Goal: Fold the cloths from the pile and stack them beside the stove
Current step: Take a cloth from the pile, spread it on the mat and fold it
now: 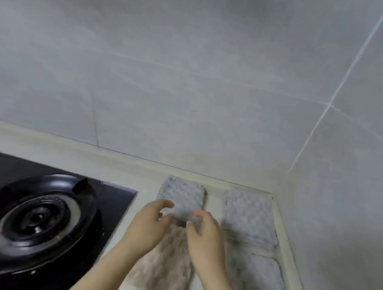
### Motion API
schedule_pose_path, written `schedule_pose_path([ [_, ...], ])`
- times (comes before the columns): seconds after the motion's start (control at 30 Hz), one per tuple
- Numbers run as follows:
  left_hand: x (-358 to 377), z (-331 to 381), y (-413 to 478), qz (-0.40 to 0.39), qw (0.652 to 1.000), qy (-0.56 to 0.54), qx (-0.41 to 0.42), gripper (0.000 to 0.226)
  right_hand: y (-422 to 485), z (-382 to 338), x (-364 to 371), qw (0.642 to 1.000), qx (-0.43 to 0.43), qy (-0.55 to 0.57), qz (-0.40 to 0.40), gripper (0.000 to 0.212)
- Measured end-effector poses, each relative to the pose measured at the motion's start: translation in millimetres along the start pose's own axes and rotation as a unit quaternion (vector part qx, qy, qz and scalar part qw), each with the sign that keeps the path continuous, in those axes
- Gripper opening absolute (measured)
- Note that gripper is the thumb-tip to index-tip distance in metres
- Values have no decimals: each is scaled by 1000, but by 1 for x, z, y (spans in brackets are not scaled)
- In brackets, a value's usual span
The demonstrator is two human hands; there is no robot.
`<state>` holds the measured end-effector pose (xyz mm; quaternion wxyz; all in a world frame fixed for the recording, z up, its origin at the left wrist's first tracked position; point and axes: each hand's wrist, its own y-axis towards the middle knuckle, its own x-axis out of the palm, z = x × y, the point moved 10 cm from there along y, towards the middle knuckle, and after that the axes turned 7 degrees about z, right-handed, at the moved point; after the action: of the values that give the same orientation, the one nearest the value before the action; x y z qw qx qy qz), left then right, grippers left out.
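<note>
My left hand (150,223) and right hand (206,238) each pinch the near edge of the grey cloth (181,197), which lies on the surface just beside the stove (34,217). I judge I'm finishing a fold; next I should square the edges and let go.

1. The left hand (150,226) is hanging just right of the stove (34,217), with its thumb and curled forefinger pinching the near edge of the grey cloth (180,198).
2. The right hand (203,239) is sitting close beside it, farther from the stove, pinching the same edge.
3. Both bare forearms are lying right of the stove, angling toward each other.
</note>
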<state>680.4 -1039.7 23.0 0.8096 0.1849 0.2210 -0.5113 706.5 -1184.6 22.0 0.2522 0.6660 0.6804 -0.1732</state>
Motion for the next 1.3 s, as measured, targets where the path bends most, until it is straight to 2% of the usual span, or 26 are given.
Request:
schedule_pose_path([
  [0.2,-141,-79,-93,149,983,-27,-100,23,-95,-77,110,982,-44,83,-165,18],
  [0.37,-261,-161,-187,269,944,-59,-182,16,-202,-151,208,944,-97,93,-302,14],
  [0.53,-376,-245,-284,350,900,-81,-248,14,-324,-221,306,904,-124,82,-402,19],
  [0.63,-452,-293,-343,393,875,-99,-265,13,-402,-271,368,887,-143,79,-433,14],
  [0.8,-565,-356,-425,418,856,-117,-280,13,-526,-347,453,848,-163,87,-497,12],
  [0.97,-668,-420,-495,485,807,-126,-313,15,-607,-408,522,829,-156,101,-527,13],
  [1.13,-743,-470,-513,510,784,-139,-327,12,-644,-460,590,825,-153,109,-533,13],
  [1.3,-815,-530,-481,488,798,-116,-333,15,-660,-518,680,822,-157,124,-532,14],
])
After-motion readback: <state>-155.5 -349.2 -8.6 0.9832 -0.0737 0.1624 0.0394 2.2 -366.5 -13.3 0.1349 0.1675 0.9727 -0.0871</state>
